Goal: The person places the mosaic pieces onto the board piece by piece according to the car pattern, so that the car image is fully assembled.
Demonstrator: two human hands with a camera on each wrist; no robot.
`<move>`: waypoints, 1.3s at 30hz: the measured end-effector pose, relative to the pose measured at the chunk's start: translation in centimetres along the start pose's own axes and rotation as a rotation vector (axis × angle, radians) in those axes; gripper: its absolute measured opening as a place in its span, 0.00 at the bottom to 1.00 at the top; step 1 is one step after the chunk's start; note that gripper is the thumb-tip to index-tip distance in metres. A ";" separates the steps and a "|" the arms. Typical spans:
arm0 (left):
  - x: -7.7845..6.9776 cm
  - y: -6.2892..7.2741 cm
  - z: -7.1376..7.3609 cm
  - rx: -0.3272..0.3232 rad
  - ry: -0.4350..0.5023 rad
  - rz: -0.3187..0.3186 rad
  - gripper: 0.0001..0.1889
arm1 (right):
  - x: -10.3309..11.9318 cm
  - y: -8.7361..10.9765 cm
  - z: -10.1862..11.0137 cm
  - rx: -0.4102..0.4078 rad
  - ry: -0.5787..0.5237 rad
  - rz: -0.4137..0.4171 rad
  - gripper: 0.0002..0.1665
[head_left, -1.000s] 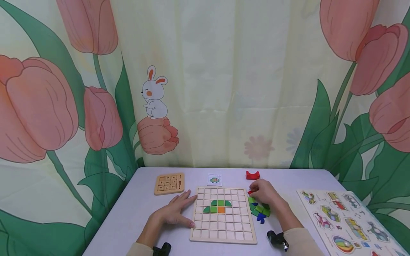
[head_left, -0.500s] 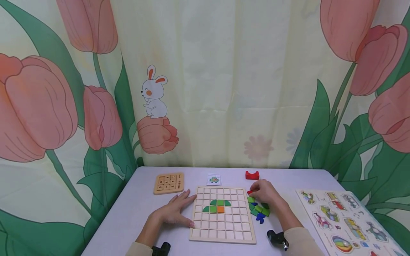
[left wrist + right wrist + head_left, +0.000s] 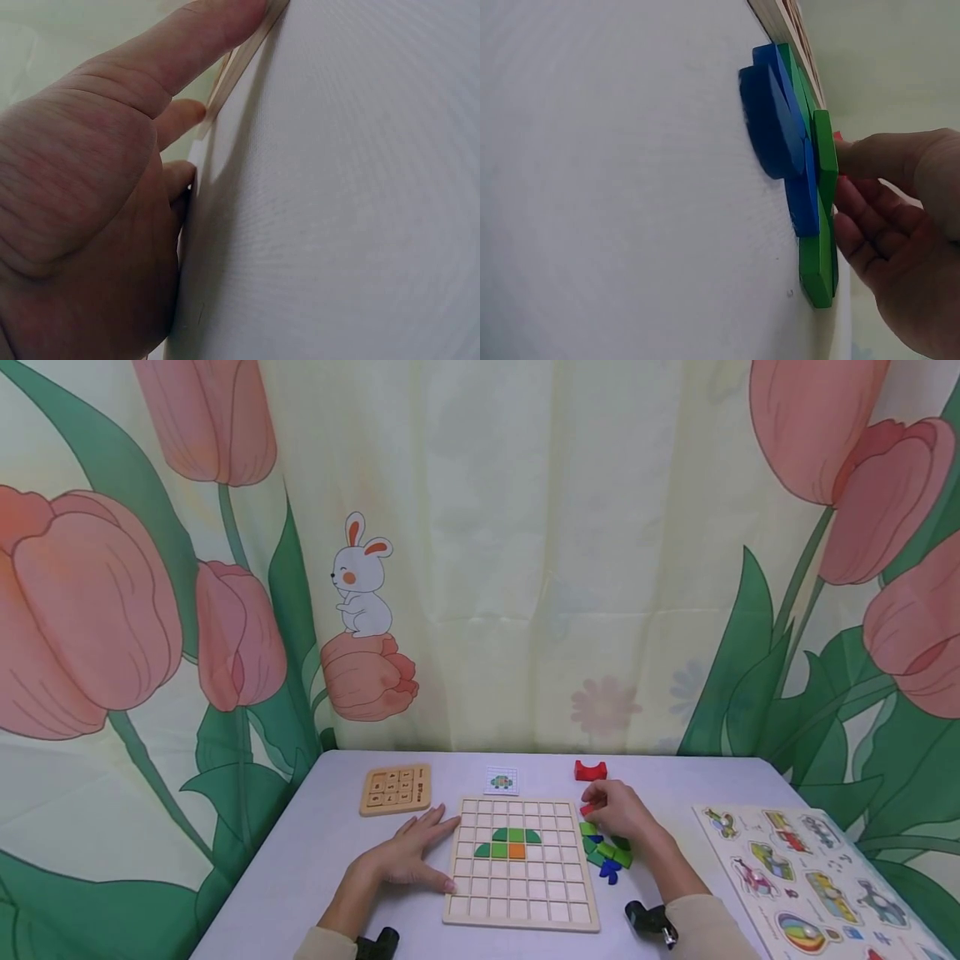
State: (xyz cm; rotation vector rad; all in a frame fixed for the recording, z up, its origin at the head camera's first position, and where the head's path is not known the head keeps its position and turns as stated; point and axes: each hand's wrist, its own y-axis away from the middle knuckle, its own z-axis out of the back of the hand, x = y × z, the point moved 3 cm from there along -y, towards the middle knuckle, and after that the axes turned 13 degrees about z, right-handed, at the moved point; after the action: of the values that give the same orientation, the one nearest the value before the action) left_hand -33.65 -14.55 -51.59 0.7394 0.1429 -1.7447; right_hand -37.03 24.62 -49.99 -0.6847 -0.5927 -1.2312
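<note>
Red piece (image 3: 586, 809) pinched by right hand (image 3: 619, 814) beside the board (image 3: 517, 887)

The red piece is held between the thumb and fingers of the right hand, near the board's upper right corner; in the right wrist view, most of it is hidden by the thumb. Just below that hand, green and blue pieces (image 3: 606, 851) are heaped beside the board's right edge. Among them, a rounded blue piece (image 3: 771, 124) is seen tilted against the others.

The left hand (image 3: 405, 858) is kept unclenched, its fingers extended, and the board's left edge is touched by its thumb and fingertips.

On the board's grid, a green square (image 3: 516, 836) is set between two rounded green tiles (image 3: 533, 837). In the row beneath, a rounded green tile, another green square and an orange tile (image 3: 517, 852) are set side by side.

Beyond the board, a card (image 3: 501, 780) with a small figure is laid on the table (image 3: 300, 864). To its left a number puzzle (image 3: 397, 790) is placed, and to its right a red block (image 3: 591, 771) with a hollowed top. At far right, a picture sheet (image 3: 806, 868) is partly cut off by the frame. Behind the table, a curtain (image 3: 487, 527) printed with tulips is hung.
</note>
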 end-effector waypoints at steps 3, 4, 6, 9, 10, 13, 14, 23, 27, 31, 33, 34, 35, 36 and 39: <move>-0.1 0.1 0.0 0.002 0.004 0.002 0.59 | 0.1 0.1 0.0 -0.004 -0.005 -0.012 0.12; -0.1 0.1 0.0 0.003 0.005 0.004 0.59 | 0.2 0.2 0.0 -0.004 -0.008 -0.013 0.11; -0.2 0.2 0.0 0.000 0.006 0.004 0.60 | 0.3 0.2 0.0 -0.004 -0.011 -0.012 0.12; -0.2 0.2 0.1 -0.002 0.004 0.004 0.60 | 0.3 0.3 0.0 -0.005 -0.011 -0.006 0.12; -0.2 0.2 0.1 -0.003 0.003 0.004 0.60 | 0.4 0.3 0.1 -0.007 -0.008 -0.002 0.12; -0.2 0.2 0.1 -0.005 0.005 0.004 0.60 | 0.7 0.3 0.1 -0.018 -0.003 0.012 0.13; -0.2 0.2 0.1 -0.005 0.005 0.004 0.60 | 0.9 0.3 0.1 -0.020 0.001 0.019 0.13; 0.0 0.0 0.0 -0.008 -0.001 0.001 0.59 | 3.0 0.3 -0.1 -0.059 -0.024 0.104 0.10; -0.1 0.0 -0.1 -0.005 0.005 0.007 0.59 | 4.1 0.7 -0.1 -0.067 -0.076 0.130 0.08; -0.2 0.0 -0.1 -0.003 0.000 0.003 0.59 | 5.3 1.3 -0.3 -0.059 -0.089 0.186 0.08; -0.2 0.0 0.0 -0.004 -0.005 -0.004 0.59 | 5.6 1.4 -0.5 -0.059 -0.094 0.209 0.09; -0.2 -0.1 0.0 -0.004 -0.009 -0.008 0.59 | 5.8 1.5 -0.6 -0.056 -0.098 0.216 0.09; -0.2 0.0 0.0 -0.006 -0.013 -0.012 0.59 | 5.9 1.5 -0.7 -0.051 -0.103 0.221 0.10; -0.2 0.0 0.0 -0.006 -0.015 -0.014 0.59 | 5.9 1.6 -0.8 -0.045 -0.104 0.226 0.10; -0.1 0.0 0.0 -0.007 -0.015 -0.010 0.59 | 6.2 1.7 -1.2 -0.025 -0.107 0.235 0.11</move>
State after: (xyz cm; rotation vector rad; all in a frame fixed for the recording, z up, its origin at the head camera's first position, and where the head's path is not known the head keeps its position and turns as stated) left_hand -33.61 -14.47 -51.51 0.7217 0.1425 -1.7583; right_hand -33.86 20.10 -46.54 -0.8206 -0.5682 -0.9894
